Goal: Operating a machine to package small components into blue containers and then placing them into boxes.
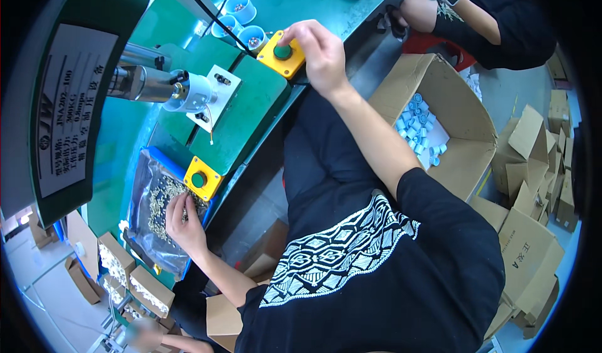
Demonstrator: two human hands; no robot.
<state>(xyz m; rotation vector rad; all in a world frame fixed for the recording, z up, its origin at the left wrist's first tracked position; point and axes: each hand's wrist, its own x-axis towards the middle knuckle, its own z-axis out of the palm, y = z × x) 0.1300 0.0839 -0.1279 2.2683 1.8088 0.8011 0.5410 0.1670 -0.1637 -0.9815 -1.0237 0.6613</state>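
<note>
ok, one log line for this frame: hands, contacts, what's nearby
left hand: in tray of small brass parts | right hand: on far yellow button box | near yellow button box: untouched | press head: between boxes

A yellow push-button box with 1 green button sits on the green bench; small, possibly brass, parts fill a tray.

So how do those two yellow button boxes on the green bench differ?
The far yellow box has the right hand resting on it, fingers at its green button. The near yellow box is untouched; the left hand sits beside it on a bag of small metal parts. Both are square, yellow, with a round green button.
</note>
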